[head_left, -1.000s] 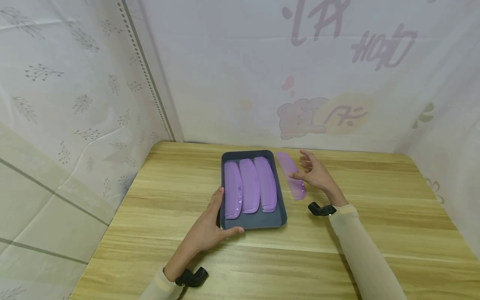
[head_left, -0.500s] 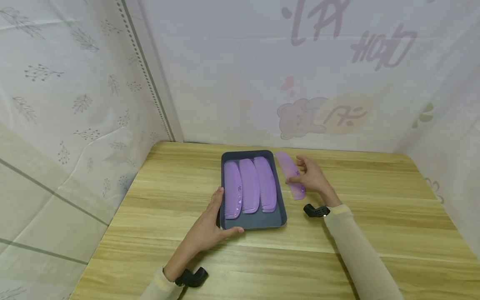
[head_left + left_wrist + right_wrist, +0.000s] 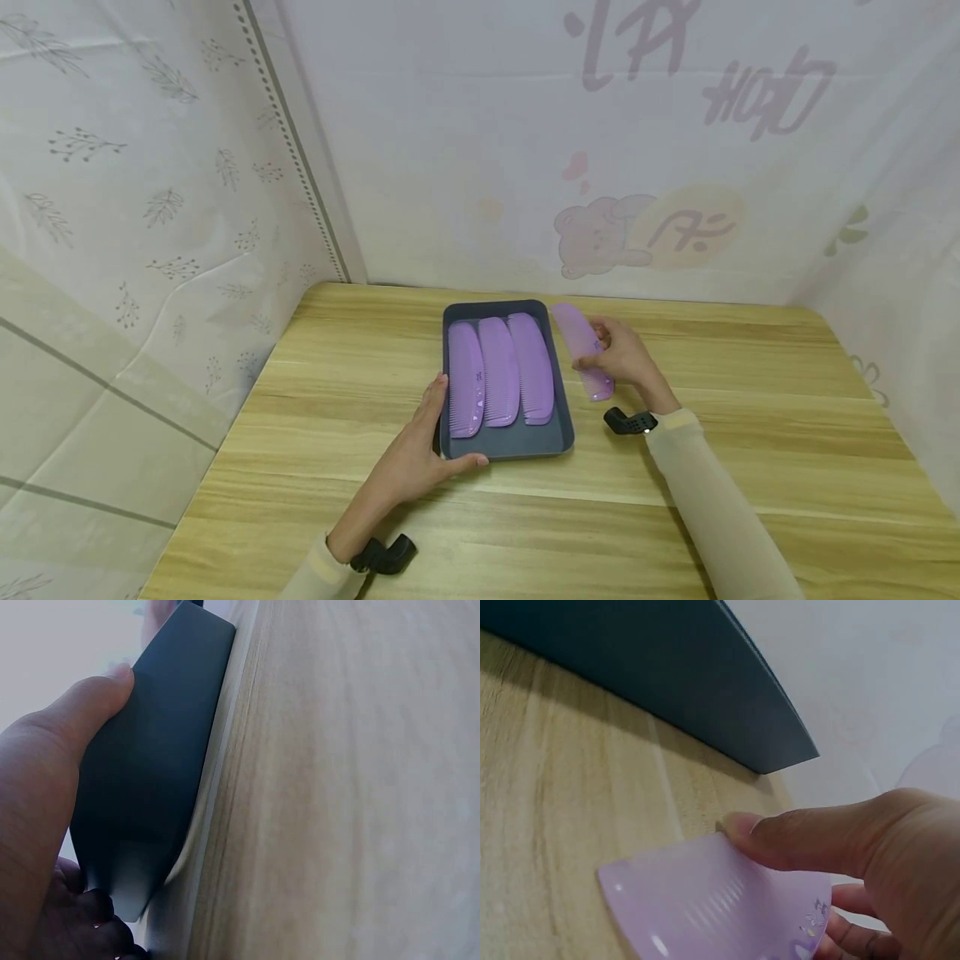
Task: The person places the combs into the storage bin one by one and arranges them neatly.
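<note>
Three purple combs lie side by side in a dark grey tray (image 3: pixel 551 437), the left comb (image 3: pixel 467 379), the middle comb (image 3: pixel 500 371) and the right comb (image 3: pixel 532 367). My left hand (image 3: pixel 408 458) holds the tray's near left corner, its thumb at the front rim and its fingers along the left wall. Just right of the tray, my right hand (image 3: pixel 622 354) grips another purple comb (image 3: pixel 573 329) by its long edges, thumb on the toothed side and fingers on the curved back. In the right wrist view this comb (image 3: pixel 697 896) slants above the wood.
The wooden table (image 3: pixel 315 367) extends around the tray on all sides. A pale printed cloth (image 3: pixel 465 167) hangs behind its far edge, with more cloth at the left and right. Black cameras are strapped to both wrists.
My right hand has moved left onto the loose comb and closed its thumb and fingers on it. That comb has tilted slightly. My left hand and the tray stay put.
</note>
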`<state>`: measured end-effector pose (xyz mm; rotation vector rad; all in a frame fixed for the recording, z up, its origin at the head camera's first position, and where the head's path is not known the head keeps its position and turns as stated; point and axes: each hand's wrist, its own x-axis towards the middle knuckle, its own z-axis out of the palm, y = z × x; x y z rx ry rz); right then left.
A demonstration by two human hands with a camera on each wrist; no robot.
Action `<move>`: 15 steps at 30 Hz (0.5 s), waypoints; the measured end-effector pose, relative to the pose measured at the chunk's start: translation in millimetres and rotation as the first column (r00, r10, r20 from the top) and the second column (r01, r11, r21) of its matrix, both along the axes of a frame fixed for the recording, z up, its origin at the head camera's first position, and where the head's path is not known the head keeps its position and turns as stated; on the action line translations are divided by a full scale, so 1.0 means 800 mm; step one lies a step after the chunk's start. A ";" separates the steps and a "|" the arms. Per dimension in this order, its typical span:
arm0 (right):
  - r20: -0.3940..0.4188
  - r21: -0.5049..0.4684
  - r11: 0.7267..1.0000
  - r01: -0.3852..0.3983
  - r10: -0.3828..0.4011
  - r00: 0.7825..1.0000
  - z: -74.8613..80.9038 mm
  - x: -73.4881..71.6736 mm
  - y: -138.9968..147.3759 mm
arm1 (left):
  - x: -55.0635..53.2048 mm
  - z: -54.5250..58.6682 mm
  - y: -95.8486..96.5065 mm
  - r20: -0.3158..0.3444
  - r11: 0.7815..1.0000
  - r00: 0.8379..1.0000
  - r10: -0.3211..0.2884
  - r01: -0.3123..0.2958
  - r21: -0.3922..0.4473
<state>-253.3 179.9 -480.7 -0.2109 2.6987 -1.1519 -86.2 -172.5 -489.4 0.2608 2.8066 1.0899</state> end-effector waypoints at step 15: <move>0.212 -0.189 0.981 0.035 0.006 0.977 0.003 -0.004 0.014 | 0.001 0.002 0.000 0.018 1.000 1.000 0.006 -0.006 0.003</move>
